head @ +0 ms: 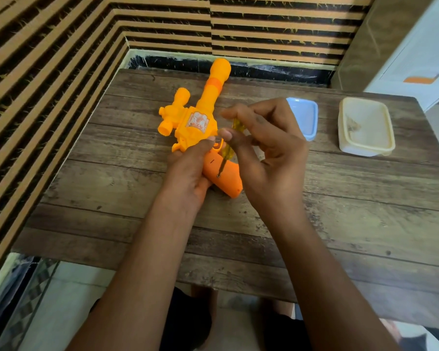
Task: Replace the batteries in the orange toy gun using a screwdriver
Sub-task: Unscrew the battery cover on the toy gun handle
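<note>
Orange toy gun [195, 122], L hand [188, 173] fingers [205, 145] curled round grip [226, 181], R hand [271, 153] pinching screwdriver [227, 148], tip at screw [218, 176]

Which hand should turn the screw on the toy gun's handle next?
Right. The right hand pinches the screwdriver, tip in the handle screw; the left hand holds the toy gun steady.

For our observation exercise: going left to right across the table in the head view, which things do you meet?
orange toy gun → right hand → blue lid → pale plastic container
</note>
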The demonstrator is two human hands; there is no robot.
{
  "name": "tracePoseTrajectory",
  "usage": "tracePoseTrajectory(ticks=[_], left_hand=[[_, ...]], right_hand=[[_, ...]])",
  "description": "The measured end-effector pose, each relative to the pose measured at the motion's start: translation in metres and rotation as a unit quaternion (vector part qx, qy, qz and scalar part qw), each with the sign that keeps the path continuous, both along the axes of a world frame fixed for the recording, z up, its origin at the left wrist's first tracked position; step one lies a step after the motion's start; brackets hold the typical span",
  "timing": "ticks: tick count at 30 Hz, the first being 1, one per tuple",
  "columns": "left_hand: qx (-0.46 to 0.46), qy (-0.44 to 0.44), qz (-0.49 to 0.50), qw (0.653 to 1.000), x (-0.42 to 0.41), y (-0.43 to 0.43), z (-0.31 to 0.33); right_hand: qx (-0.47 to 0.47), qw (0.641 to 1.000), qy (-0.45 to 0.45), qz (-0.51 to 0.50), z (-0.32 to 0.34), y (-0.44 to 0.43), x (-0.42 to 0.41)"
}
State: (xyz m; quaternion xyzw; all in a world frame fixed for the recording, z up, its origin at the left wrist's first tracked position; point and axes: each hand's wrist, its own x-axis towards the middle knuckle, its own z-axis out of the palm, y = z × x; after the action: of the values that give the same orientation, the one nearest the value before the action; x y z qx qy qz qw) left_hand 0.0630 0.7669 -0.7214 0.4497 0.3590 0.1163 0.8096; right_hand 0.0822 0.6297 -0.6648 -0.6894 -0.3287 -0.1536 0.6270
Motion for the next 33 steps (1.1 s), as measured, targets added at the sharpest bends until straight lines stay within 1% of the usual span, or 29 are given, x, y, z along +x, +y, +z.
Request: tracePoseTrajectory(ticks=[6, 10, 13, 16, 20, 24, 26, 30, 33], left_hand=[[-0.008, 0.012, 0.017, 1.000, 0.0026, 0.0008, -0.0036], [0.014, -0.011, -0.015, 1.000, 0.0017, 0.0015, -0.0005], [0.008, -0.022, -0.021, 1.000, 0.0020, 0.0014, -0.0022], [0.004, -0.015, -0.014, 1.000, 0.0035, 0.0032, -0.0080], [0.003, -0.016, -0.011, 1.000, 0.0044, 0.0032, -0.0088], [-0.004, -0.009, -0.001, 1.000, 0.0040, 0.0026, -0.0090], [-0.002, -0.007, -0.001, 1.000, 0.0042, 0.0031, -0.0092], [0.003, -0.028, -0.023, 0.999, 0.0032, 0.0016, -0.0080], [-0.001, -0.008, 0.010, 1.000, 0.0014, -0.0012, -0.0064]], right_hand=[[-0.006, 0.999, 0.016, 0.037, 0.0019, -0.0023, -0.0020], [-0.021, 1.000, -0.001, 0.022, 0.0017, -0.0001, -0.0058], [-0.011, 1.000, -0.020, 0.007, 0.0010, 0.0021, -0.0053], [-0.012, 1.000, -0.023, 0.012, 0.0013, 0.0018, -0.0046], [-0.011, 0.999, -0.010, 0.048, 0.0038, -0.0001, -0.0057], [0.008, 0.996, 0.024, 0.090, 0.0041, -0.0037, -0.0065], [0.008, 0.996, 0.030, 0.084, 0.0031, -0.0032, -0.0063], [-0.004, 0.999, 0.024, 0.035, 0.0019, 0.0019, -0.0046], [0.000, 1.000, 0.020, 0.024, 0.0006, 0.0010, -0.0013]])
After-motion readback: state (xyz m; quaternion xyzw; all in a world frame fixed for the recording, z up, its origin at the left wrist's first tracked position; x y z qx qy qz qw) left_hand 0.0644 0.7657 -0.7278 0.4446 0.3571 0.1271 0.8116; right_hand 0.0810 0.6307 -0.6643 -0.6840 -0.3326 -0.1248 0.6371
